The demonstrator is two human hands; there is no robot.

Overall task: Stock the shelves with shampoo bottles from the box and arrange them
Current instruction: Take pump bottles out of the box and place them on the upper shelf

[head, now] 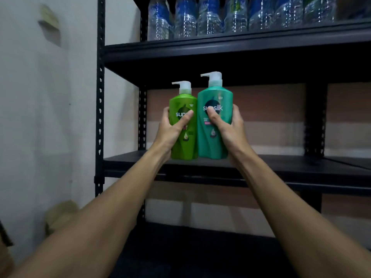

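Two pump shampoo bottles stand side by side at the front left of the black middle shelf (281, 163). The light green bottle (185, 145) is on the left, and my left hand (171, 129) grips it, thumb across its label. The taller teal bottle (212, 97) touches it on the right; my right hand (228, 127) grips that one, thumb over the logo. Both white pump heads point left. Whether the bottle bases rest fully on the shelf I cannot tell.
Several clear water bottles (210, 19) fill the shelf above. A black perforated upright (99, 97) frames the rack's left side, with a pale wall (40, 107) beyond it. A lower shelf (200, 247) sits dark beneath. A cardboard flap (60, 213) shows at lower left.
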